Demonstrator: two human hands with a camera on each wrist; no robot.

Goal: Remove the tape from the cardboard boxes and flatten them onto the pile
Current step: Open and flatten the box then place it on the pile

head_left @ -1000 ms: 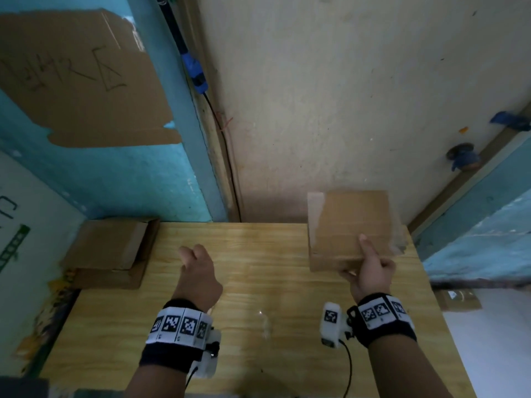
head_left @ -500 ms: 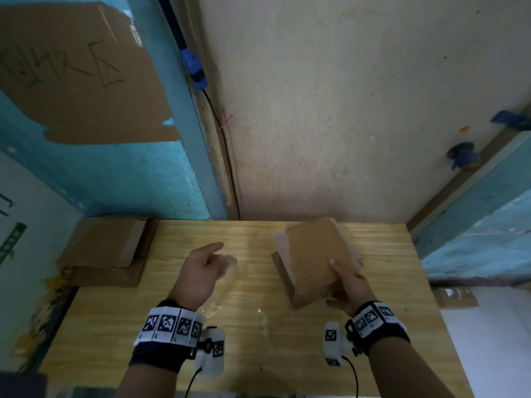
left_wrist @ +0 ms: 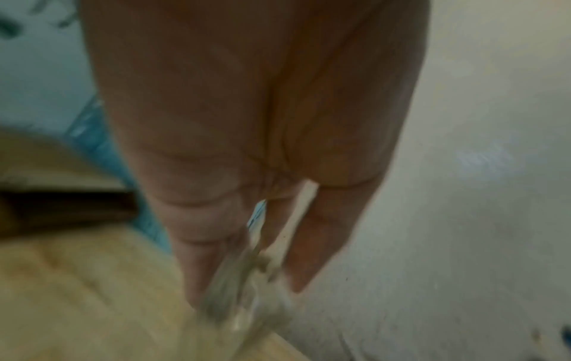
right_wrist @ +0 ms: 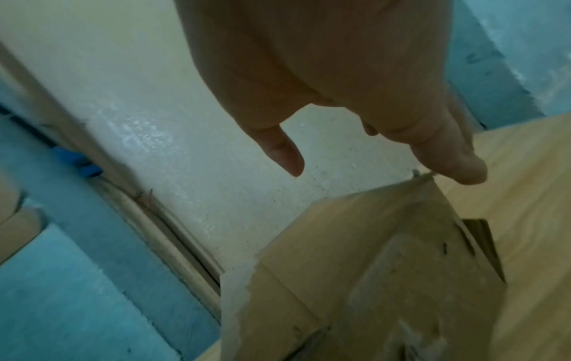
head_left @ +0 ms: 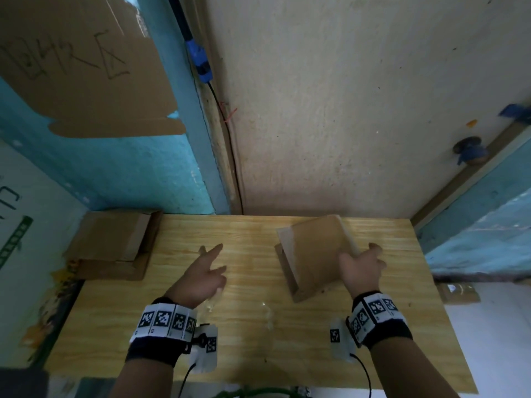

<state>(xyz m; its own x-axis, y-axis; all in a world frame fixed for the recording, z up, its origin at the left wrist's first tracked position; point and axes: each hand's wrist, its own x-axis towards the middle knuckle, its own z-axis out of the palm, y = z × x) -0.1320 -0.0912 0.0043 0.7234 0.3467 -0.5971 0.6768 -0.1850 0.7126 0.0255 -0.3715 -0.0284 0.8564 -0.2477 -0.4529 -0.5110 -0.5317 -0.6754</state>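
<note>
The wooden table (head_left: 161,337) lies beneath both hands and butts against the wall ahead of them. Far to the left of the left hand (head_left: 201,278), at the table's far corner, sits the pile (head_left: 113,242) of flattened cardboard, lying flat, well apart from that hand. The cardboard box (head_left: 311,254) stands tilted under the right hand (head_left: 362,268), its lower edge on the table towards the wrist, its long axis running away from the person, its upper end leaning towards the wall. One visible end gapes open; any contents cannot be told. The right hand grips the box's right edge, thumb on the broad face, fingers wrapped behind. The left hand hovers left of the box, index finger extended, with a crumpled strip of clear tape (left_wrist: 235,290) hanging between its fingers (left_wrist: 200,256); the wrist view is blurred.
</note>
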